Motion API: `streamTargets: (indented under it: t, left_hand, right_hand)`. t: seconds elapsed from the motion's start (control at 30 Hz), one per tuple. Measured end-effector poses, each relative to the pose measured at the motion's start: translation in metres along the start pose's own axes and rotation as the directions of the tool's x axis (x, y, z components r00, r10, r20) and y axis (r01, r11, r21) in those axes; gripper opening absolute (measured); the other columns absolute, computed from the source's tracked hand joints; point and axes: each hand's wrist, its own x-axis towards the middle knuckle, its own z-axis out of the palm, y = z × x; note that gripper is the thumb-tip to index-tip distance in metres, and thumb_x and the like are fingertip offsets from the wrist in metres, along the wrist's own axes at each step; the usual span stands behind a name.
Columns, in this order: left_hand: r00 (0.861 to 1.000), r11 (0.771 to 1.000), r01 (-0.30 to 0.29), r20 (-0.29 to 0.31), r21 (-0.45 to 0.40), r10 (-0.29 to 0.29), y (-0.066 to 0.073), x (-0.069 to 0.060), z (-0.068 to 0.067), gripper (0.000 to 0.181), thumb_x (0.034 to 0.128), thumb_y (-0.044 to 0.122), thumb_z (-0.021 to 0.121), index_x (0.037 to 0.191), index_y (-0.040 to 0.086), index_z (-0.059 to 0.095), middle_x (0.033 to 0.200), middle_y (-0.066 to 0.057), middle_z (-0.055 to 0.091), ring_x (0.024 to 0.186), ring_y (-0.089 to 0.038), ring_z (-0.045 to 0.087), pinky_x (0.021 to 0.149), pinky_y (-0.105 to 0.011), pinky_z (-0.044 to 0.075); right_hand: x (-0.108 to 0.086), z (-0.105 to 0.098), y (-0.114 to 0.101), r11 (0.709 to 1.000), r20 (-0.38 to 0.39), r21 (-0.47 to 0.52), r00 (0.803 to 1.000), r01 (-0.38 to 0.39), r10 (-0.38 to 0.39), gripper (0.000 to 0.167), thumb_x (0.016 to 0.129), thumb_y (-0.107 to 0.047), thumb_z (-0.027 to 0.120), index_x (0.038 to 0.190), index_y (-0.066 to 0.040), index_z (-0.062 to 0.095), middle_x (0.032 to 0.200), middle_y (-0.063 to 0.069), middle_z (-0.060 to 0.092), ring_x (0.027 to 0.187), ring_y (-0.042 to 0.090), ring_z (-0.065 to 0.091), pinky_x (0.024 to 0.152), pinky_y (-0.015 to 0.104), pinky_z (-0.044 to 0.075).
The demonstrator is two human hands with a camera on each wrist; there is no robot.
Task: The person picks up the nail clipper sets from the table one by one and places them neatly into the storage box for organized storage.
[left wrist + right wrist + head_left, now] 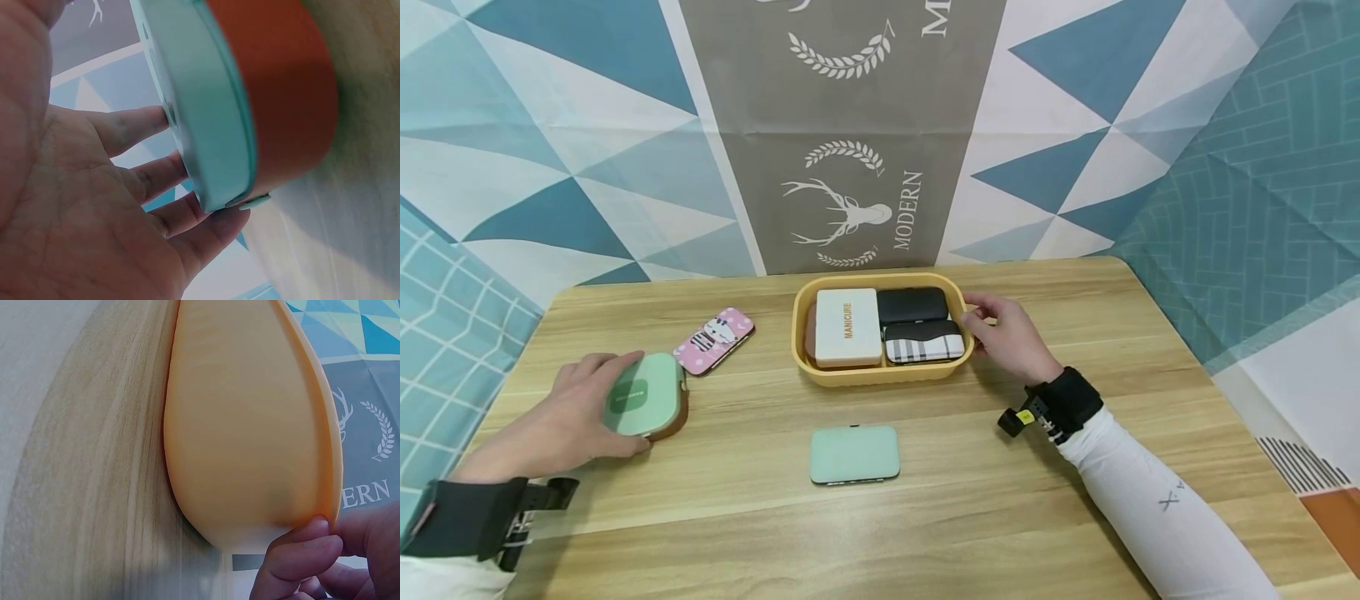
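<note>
2 hands, well apart. L hand (568, 417) grips the green box (651, 392), fingers on its far side & thumb on its near side; box has a brown base (287, 94); can't tell if it's fully down on the table (737, 533) or a bit raised. R hand (1011, 333) pinches the rim of the yellow basket (850, 377) at the end closest to it; basket sits btwn the hands, nearer R. In it, right by R hand: checked case (923, 343) w/ black flap, & black case (912, 306) just beyond that; then, on the L-hand side, white box (847, 329) marked MANICURE, w/ a brown thing (809, 333) mostly hidden at its edge. Pink case (713, 342) w/ cartoon pic lies just past L hand's box, toward the basket. Mint case (854, 455) lies flat btwn the hands, closer to the person than the basket. Black strap (1063, 404) on R wrist, white sleeve (1157, 500) behind it. Patterned cloth (850, 108) w/ deer & MODERN stands beyond both hands.
</note>
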Motion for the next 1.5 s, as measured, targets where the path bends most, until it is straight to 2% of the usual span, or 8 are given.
streamTargets:
  t: [0.17, 0.47, 1.0, 1.5]
  left_hand:
    - [1.0, 1.0, 0.0, -0.008, 0.007, 0.0, 0.002, 0.0, -0.003, 0.132, 0.068, 0.045, 0.1, 0.163, -0.007, 0.024, 0.148, -0.036, 0.033, 0.128, -0.057, 0.03, 0.091, -0.075, 0.041]
    - [1.0, 1.0, 0.003, -0.028, 0.024, -0.003, 0.009, -0.002, -0.01, 0.129, 0.0675, 0.04, 0.101, 0.161, -0.009, 0.026, 0.144, -0.034, 0.035, 0.123, -0.054, 0.033, 0.086, -0.069, 0.044]
    - [1.0, 1.0, 0.005, -0.019, 0.015, -0.004, 0.017, -0.002, -0.018, 0.128, 0.0703, 0.04, 0.1, 0.163, -0.006, 0.024, 0.147, -0.034, 0.034, 0.124, -0.054, 0.032, 0.085, -0.067, 0.044]
    - [0.998, 0.999, -0.023, -0.052, 0.035, 0.025, 0.03, 0.001, -0.024, 0.128, 0.0688, 0.039, 0.1, 0.162, -0.006, 0.026, 0.145, -0.035, 0.037, 0.121, -0.053, 0.034, 0.083, -0.065, 0.044]
  right_hand:
    - [0.0, 0.0, 0.0, 1.0, 0.001, -0.001, 1.0, -0.003, 0.003, 0.045, 0.11, -0.017, 0.059, 0.153, -0.004, 0.055, 0.11, 0.017, 0.06, 0.081, 0.03, 0.063, 0.071, 0.043, 0.062]
    - [-0.001, -0.001, -0.001, 1.0, 0.001, -0.001, 1.0, -0.003, 0.003, 0.045, 0.11, -0.018, 0.059, 0.154, -0.004, 0.055, 0.109, 0.017, 0.059, 0.08, 0.03, 0.063, 0.07, 0.042, 0.062]
    - [-0.001, 0.0, -0.001, 1.0, 0.002, 0.013, 1.0, 0.0, 0.0, 0.045, 0.11, -0.017, 0.059, 0.153, -0.004, 0.055, 0.109, 0.017, 0.059, 0.079, 0.03, 0.062, 0.069, 0.04, 0.061]
    - [-0.001, 0.0, -0.001, 1.0, 0.004, 0.015, 1.0, 0.016, -0.016, 0.045, 0.11, -0.016, 0.059, 0.153, -0.003, 0.055, 0.108, 0.017, 0.059, 0.079, 0.028, 0.062, 0.068, 0.039, 0.06]
